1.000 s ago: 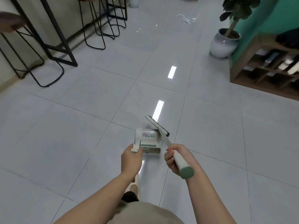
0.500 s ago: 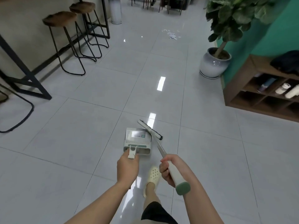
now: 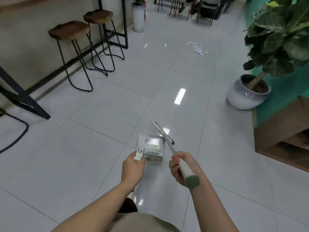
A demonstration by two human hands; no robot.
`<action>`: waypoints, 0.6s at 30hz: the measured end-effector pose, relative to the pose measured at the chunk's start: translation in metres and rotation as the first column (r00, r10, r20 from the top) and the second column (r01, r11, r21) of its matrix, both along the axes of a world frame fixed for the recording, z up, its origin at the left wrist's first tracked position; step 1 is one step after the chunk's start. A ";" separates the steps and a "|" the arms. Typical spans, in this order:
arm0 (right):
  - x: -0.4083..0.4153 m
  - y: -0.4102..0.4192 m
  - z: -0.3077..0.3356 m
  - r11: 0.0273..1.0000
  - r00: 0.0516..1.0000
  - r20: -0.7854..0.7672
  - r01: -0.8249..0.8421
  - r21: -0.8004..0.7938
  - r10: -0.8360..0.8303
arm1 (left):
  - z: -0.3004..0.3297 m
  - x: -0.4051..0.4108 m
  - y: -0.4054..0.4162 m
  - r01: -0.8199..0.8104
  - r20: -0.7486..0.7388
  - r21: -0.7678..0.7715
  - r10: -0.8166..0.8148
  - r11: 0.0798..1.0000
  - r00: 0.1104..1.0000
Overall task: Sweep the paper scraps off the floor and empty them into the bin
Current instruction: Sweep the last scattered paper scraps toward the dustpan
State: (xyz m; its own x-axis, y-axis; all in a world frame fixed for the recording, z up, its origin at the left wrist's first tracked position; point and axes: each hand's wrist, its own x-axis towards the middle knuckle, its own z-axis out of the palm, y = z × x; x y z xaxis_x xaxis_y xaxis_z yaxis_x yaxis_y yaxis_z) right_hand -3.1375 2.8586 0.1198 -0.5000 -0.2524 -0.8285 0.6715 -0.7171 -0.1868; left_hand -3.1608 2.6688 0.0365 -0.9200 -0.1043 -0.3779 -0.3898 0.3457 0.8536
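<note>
My left hand [image 3: 133, 169] grips the handle of a white-and-green dustpan [image 3: 151, 149], carried low in front of me above the tiles. My right hand [image 3: 181, 166] grips the white handle of a broom [image 3: 163, 133], whose green end cap points back at me and whose dark bristle head angles up-left over the dustpan's right edge. A small pile of white paper scraps [image 3: 197, 49] lies on the floor far ahead, to the right of centre. No bin can be picked out with certainty.
Two wooden bar stools [image 3: 71, 30] on black legs stand at the left by a wall and black frame. A white cylinder [image 3: 138, 16] stands at the far wall. A potted plant [image 3: 247, 92] and wooden shelf [image 3: 282, 139] line the right. Chairs stand far back.
The view has lifted and advanced along the floor: the stools, plant and paper scraps are now nearer and lower in view. Both hands keep their hold on the dustpan and broom.
</note>
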 end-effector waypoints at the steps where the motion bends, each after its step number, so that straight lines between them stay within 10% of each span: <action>1: -0.029 0.009 -0.004 1.000 1.000 -0.010 0.006 0.007 -0.006 | -0.003 -0.032 0.010 0.005 -0.002 0.007 -0.005 1.000 1.000; 18: -0.478 0.202 -0.004 0.967 0.965 -0.061 0.256 0.016 -0.255 | -0.002 -0.550 0.216 0.191 -0.069 -0.024 -0.192 0.981 0.979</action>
